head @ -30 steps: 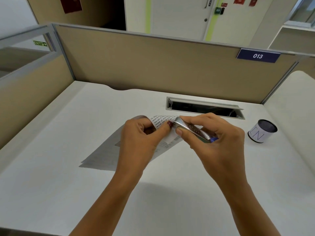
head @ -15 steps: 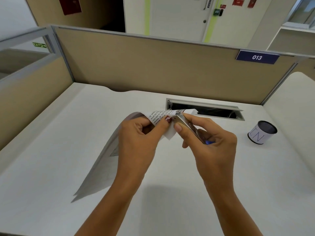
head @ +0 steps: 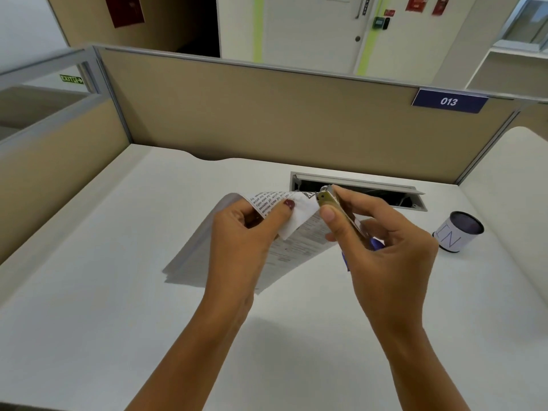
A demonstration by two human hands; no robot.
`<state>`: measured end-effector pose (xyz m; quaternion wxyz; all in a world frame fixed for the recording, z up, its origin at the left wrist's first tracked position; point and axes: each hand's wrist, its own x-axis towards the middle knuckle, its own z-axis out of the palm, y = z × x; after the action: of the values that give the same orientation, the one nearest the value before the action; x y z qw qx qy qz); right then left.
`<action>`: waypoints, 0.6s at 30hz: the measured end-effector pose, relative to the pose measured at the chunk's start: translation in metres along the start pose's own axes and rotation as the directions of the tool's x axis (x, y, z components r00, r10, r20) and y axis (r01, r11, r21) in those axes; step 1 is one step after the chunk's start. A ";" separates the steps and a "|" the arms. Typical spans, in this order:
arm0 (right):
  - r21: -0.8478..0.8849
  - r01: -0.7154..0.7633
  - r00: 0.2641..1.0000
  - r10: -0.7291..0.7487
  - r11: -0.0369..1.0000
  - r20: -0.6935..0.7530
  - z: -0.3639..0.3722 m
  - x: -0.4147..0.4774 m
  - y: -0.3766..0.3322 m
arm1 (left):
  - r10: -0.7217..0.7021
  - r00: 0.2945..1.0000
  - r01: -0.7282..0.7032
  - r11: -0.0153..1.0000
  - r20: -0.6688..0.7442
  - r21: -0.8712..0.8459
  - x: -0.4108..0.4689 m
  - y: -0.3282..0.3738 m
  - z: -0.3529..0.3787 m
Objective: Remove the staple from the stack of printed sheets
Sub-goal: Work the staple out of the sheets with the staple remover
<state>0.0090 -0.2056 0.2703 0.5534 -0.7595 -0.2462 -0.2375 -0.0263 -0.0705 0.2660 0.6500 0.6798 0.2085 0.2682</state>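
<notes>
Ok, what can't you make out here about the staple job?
Head view only:
- The staple: not visible; too small, somewhere at the folded corner of the sheets, between the thumb of the left hand and the metal tool.
- Metal tool's body: mostly covered by the right hand.
- Contents of the cup: interior too dark.

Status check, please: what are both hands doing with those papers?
Left hand pinches the printed sheets at a curled corner. Right hand grips the metal tool, tip at that corner. Staple too small to see.
</notes>
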 end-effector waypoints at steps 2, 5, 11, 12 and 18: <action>-0.114 0.100 0.995 -0.100 0.988 0.012 -0.002 0.002 -0.004 | -0.002 1.000 0.002 0.999 -0.006 0.032 0.002 -0.001 0.000; -0.246 0.237 0.971 -0.238 0.940 0.026 -0.005 0.002 -0.008 | 0.012 1.000 -0.012 0.998 0.003 0.064 0.003 0.001 0.000; -0.325 0.340 0.935 -0.355 0.883 0.015 -0.007 0.000 -0.014 | 0.071 0.997 -0.071 0.996 0.012 0.051 -0.001 0.004 0.000; -0.293 0.330 0.941 -0.338 0.897 0.024 -0.007 0.001 -0.015 | 0.074 0.997 -0.074 0.996 0.007 0.050 -0.001 0.005 0.000; -0.210 0.290 0.956 -0.273 0.934 0.105 -0.005 0.003 -0.012 | 0.104 0.995 -0.104 0.994 -0.001 0.031 -0.005 0.007 -0.003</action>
<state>0.0030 -0.2066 0.2820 0.4154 -0.7819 -0.3446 -0.3119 -0.0326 -0.0718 0.2722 0.6243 0.6992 0.1778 0.2994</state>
